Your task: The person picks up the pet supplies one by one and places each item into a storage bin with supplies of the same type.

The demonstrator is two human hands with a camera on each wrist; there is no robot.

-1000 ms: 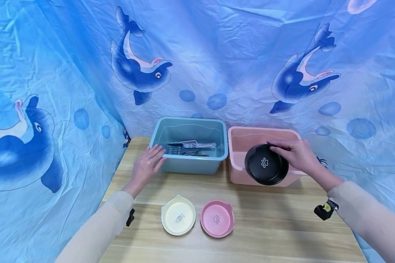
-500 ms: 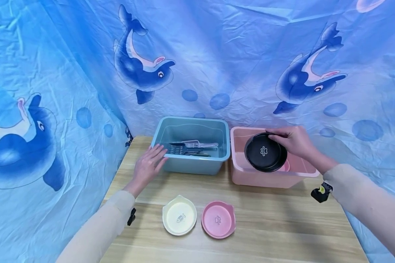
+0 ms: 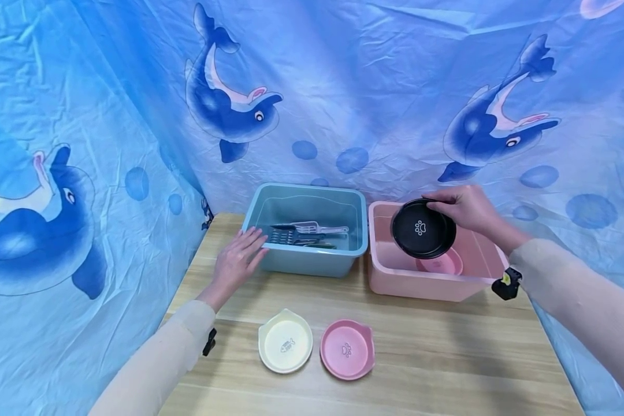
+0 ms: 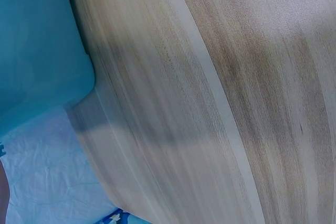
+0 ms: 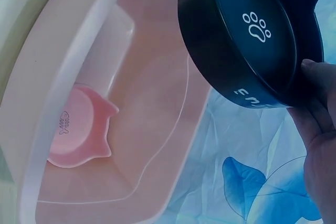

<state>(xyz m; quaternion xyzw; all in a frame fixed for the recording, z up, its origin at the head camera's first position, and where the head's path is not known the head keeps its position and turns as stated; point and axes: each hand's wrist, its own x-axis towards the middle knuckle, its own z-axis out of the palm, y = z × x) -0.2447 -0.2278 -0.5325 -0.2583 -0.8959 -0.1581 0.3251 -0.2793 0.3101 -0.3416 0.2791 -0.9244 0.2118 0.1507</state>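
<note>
My right hand (image 3: pixel 463 207) pinches the rim of a black pet bowl (image 3: pixel 424 229) with a white paw print, tilted above the pink bin (image 3: pixel 416 286). Inside that bin lies a pink cat-eared bowl (image 5: pixel 79 124) with a fish print, partly hidden by the black bowl in the head view. My left hand (image 3: pixel 237 258) rests with relaxed fingers on the front left rim of the blue bin (image 3: pixel 312 263). Several litter scoops (image 3: pixel 307 231) lie in the blue bin. On the table, a cream bowl (image 3: pixel 285 342) with a fish print sits left of a pink bowl (image 3: pixel 347 350) with a paw print.
The wooden table (image 3: pixel 421 370) has the two bins side by side at its back edge. A blue dolphin-print curtain (image 3: pixel 312 86) hangs close behind them and along the left side.
My right hand has lifted the black bowl upward and back, from in front of the pink bin to over it. The pink bowl inside has come into view. My left hand stays on the blue bin.
</note>
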